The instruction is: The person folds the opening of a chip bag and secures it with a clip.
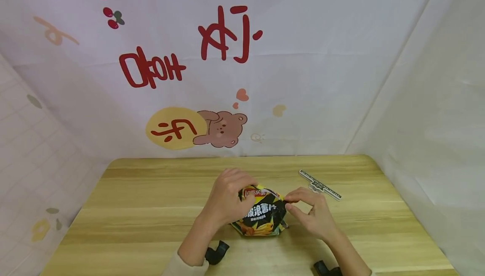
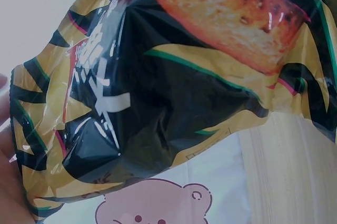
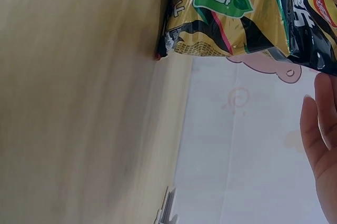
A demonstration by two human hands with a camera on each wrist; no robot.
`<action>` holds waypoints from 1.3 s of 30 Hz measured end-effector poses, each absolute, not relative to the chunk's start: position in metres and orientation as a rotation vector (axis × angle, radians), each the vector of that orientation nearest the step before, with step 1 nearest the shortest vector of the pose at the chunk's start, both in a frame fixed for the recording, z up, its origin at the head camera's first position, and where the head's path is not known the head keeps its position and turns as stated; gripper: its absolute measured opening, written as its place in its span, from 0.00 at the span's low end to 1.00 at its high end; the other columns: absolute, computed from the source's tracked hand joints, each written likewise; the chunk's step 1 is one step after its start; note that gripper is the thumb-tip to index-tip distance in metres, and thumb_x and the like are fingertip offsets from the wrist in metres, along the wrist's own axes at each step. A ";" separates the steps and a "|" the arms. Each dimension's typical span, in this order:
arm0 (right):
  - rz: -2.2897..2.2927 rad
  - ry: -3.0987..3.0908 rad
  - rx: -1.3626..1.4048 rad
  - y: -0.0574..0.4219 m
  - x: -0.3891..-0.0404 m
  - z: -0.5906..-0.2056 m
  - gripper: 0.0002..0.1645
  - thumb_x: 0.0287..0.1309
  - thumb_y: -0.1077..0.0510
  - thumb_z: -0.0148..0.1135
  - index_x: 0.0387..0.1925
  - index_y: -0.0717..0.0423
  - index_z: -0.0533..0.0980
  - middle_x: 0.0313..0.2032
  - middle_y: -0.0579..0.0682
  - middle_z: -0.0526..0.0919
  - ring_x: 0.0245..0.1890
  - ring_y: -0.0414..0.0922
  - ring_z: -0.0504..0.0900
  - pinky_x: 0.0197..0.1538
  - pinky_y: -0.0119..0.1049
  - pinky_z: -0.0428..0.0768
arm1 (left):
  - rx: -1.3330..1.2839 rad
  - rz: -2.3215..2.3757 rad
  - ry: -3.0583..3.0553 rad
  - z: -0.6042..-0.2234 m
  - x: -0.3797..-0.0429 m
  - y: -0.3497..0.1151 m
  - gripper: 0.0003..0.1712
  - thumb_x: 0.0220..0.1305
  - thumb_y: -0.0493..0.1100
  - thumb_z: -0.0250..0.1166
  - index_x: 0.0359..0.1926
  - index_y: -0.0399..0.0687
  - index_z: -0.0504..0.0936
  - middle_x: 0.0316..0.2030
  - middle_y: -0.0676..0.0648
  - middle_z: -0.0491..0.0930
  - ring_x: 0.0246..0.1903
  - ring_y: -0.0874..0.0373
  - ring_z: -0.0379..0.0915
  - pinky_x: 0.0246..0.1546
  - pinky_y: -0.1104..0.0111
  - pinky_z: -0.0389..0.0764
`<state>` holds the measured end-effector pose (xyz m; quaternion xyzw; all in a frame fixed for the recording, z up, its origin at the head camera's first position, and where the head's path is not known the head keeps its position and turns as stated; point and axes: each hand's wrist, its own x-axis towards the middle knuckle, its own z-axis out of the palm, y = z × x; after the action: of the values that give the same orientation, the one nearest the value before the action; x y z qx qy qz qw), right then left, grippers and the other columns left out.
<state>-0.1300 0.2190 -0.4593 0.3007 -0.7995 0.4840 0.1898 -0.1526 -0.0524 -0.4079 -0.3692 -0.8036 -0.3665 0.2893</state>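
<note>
A black and yellow bag of potato chips [image 1: 261,213] stands on the wooden table, its crimped edge uppermost. At the bag's upper left, my left hand [image 1: 232,196] grips it, the thumb across the front and the fingers over the top. My right hand [image 1: 312,213] pinches the upper right corner between thumb and forefinger. Filling much of the left wrist view, the chip bag [image 2: 152,87] shows creased, shiny film. In the right wrist view, fingers of my right hand [image 3: 324,134] touch the edge of the bag [image 3: 253,29]. The gripped top edge is partly hidden by the hands.
A long clip with black and white stripes [image 1: 320,185] lies on the table [image 1: 151,200] behind my right hand. Black curved pieces [image 1: 217,253] show by both wrists. White cloth printed with a bear [image 1: 223,129] hangs behind the table, with more cloth at the sides.
</note>
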 end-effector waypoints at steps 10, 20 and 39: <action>1.333 -2.212 0.783 0.209 -0.130 -0.456 0.18 0.54 0.76 0.73 0.32 0.48 0.87 0.31 0.42 0.88 0.31 0.38 0.83 0.34 0.27 0.79 | -0.953 -0.912 -2.109 -0.409 -0.153 -0.048 0.05 0.57 0.43 0.78 0.32 0.50 0.90 0.31 0.55 0.88 0.35 0.59 0.83 0.44 0.63 0.82; 1.282 -2.267 0.790 0.208 -0.133 -0.458 0.15 0.56 0.71 0.75 0.40 0.50 0.88 0.34 0.46 0.89 0.32 0.37 0.84 0.37 0.25 0.81 | -0.899 -0.858 -2.218 -0.407 -0.152 -0.050 0.10 0.56 0.40 0.78 0.40 0.46 0.92 0.39 0.51 0.90 0.43 0.55 0.84 0.52 0.58 0.82; 1.241 -2.309 0.786 0.206 -0.135 -0.461 0.16 0.53 0.73 0.76 0.32 0.47 0.85 0.32 0.36 0.84 0.30 0.35 0.80 0.33 0.25 0.79 | -0.819 -0.903 -2.377 -0.402 -0.151 -0.053 0.07 0.58 0.39 0.80 0.38 0.49 0.92 0.36 0.53 0.90 0.42 0.57 0.85 0.52 0.59 0.83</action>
<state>-0.1346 0.2059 -0.4610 0.2813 -0.8265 0.4442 0.2010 -0.1511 -0.0527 -0.4022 -0.2980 -0.8654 -0.3286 0.2330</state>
